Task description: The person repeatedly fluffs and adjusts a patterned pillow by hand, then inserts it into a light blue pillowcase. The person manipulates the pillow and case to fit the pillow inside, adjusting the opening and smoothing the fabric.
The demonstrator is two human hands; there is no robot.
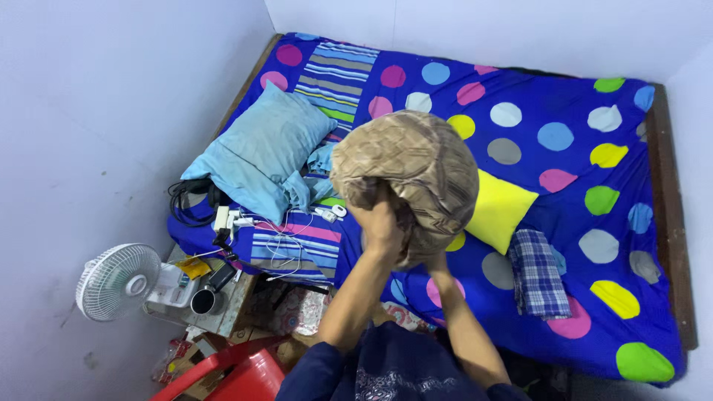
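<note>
1. Head view: the left hand [380, 223] grips the brown pillow [408, 174], raised above the bed [564, 215]; the right hand [438, 261] is mostly hidden beneath it, grip unclear.
2. Beside the pillow lies a yellow cushion [499, 208]; a white fan [117, 281] stands far left by the wall.

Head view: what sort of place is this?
Probably a small bedroom: a bed with a polka-dot blue cover, a light blue pillow, and a white fan beside it.
</note>
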